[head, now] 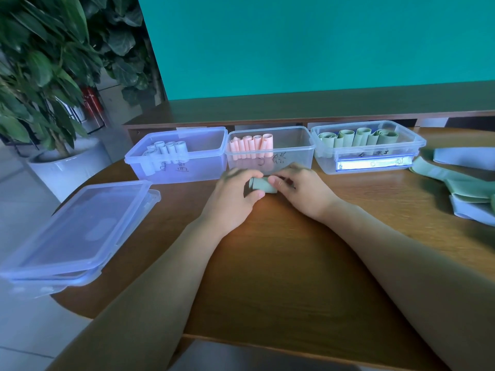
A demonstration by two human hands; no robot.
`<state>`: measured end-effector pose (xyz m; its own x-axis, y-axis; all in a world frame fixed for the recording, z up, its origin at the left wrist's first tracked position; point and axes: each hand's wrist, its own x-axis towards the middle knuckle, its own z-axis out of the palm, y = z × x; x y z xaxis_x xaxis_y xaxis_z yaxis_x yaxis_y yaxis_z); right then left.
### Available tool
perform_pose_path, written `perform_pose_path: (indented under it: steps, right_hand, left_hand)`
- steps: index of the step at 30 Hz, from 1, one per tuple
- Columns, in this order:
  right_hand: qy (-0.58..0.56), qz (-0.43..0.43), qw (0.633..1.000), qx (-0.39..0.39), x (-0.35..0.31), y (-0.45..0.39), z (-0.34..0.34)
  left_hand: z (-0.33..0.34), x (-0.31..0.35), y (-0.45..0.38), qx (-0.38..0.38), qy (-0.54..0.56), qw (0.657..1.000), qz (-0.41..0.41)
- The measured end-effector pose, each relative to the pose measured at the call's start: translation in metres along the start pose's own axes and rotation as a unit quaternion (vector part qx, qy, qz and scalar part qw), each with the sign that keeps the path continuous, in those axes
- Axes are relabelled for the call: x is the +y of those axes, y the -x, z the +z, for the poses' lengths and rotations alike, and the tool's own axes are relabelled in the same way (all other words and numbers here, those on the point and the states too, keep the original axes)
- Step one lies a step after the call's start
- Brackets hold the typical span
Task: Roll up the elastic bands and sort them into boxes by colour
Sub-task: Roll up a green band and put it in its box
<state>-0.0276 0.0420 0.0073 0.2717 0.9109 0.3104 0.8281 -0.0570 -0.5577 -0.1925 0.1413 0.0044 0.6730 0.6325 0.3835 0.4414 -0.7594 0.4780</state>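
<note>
A rolled green band (pixel 263 185) lies on the wooden table between my hands. My left hand (pixel 235 195) grips its left end with thumb and fingers curled round it. My right hand (pixel 300 190) pinches its right end. Behind them stand three clear boxes: the left box (pixel 176 167) holds several pale blue rolls (pixel 166 149), the middle box (pixel 294 151) holds several pink rolls (pixel 251 145), the right box (pixel 369 159) holds several green rolls (pixel 356 137).
A stack of clear lids (pixel 77 231) lies at the table's left edge. Loose green and blue bands (pixel 463 183) are heaped at the right. A potted plant (pixel 51 84) stands on the floor to the left. A low wooden ledge (pixel 321 103) runs behind the boxes.
</note>
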Motion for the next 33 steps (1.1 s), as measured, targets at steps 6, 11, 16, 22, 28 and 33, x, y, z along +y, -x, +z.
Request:
perform_pose_path:
  steps: [6, 11, 16, 22, 28, 33]
  right_hand:
    - [0.0, 0.008, 1.0, 0.006, 0.002, -0.004, 0.001]
    - [-0.046, -0.009, 0.999, 0.011, 0.004, 0.001, -0.004]
    - [-0.168, 0.022, 0.984, 0.058, 0.004, 0.005, -0.008]
    - [-0.281, 0.001, 0.956, 0.083, 0.003, 0.029, -0.023]
    - [-0.339, 0.046, 0.932, 0.117, 0.012, 0.055, -0.064]
    - [-0.293, 0.065, 0.944, 0.14, 0.021, 0.065, -0.123]
  left_hand:
    - [0.003, 0.0, -0.013, -0.026, -0.013, 1.0, 0.006]
    - [0.005, 0.0, -0.016, -0.026, -0.005, 1.0, -0.006]
    - [0.003, 0.003, -0.015, -0.021, 0.049, 0.998, -0.014]
    - [0.008, 0.027, -0.002, -0.001, 0.138, 0.99, -0.016]
    - [0.014, 0.063, -0.001, -0.009, 0.209, 0.978, 0.009]
    - [0.026, 0.105, -0.023, -0.019, 0.275, 0.961, 0.018]
